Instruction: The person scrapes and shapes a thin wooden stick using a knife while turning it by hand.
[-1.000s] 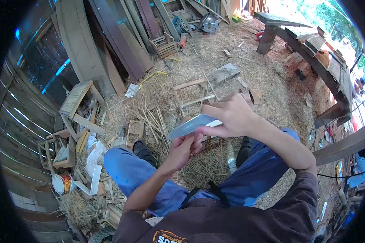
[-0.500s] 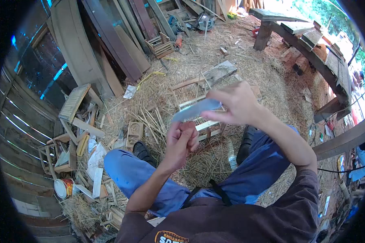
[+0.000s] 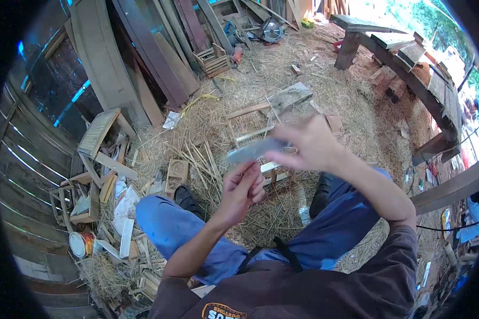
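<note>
My right hand (image 3: 311,144) is closed round a knife, its fingers smeared by motion. The broad grey blade of the knife (image 3: 254,151) points left, just above the fingertips of my left hand (image 3: 244,186). Those left fingers are pinched together; whatever they hold is too small and hidden to name. On the straw between my feet, below both hands, lies a slatted wooden frame (image 3: 274,177), partly covered by the blade and my right hand.
Thin sticks (image 3: 201,165) and a square wooden block (image 3: 176,173) lie by my left foot. A small slatted stool (image 3: 98,133) and a paint can (image 3: 82,244) are on the left. Long boards lean behind; a circular saw (image 3: 271,31) sits far back. A plank bench (image 3: 404,69) runs along the right.
The knife blade has dropped and levelled out, nearer my left fingertips. My right hand has moved slightly down, while my left hand has barely shifted.
</note>
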The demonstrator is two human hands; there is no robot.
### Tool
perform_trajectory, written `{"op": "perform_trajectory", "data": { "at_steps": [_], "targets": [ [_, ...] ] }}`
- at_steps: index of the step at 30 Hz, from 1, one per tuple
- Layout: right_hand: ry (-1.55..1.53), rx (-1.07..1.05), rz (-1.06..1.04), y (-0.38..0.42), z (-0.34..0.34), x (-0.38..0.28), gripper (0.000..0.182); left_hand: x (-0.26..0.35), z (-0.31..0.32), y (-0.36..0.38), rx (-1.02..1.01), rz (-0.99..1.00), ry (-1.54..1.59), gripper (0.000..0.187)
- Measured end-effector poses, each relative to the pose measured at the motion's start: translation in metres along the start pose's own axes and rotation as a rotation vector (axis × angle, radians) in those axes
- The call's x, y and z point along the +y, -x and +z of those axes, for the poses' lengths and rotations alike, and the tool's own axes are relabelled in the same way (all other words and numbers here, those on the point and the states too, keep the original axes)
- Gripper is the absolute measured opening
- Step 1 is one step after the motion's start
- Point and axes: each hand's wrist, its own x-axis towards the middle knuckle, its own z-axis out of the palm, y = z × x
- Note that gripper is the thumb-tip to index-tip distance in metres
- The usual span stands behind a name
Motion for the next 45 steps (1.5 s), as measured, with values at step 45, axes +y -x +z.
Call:
{"op": "perform_trajectory", "data": {
  "at_steps": [45],
  "targets": [
    [0.154,0.063,-0.031,-0.007,-0.008,-0.004,0.041,-0.005,-0.005,0.004,0.003,-0.050,-0.070,0.021]
  ]
}}
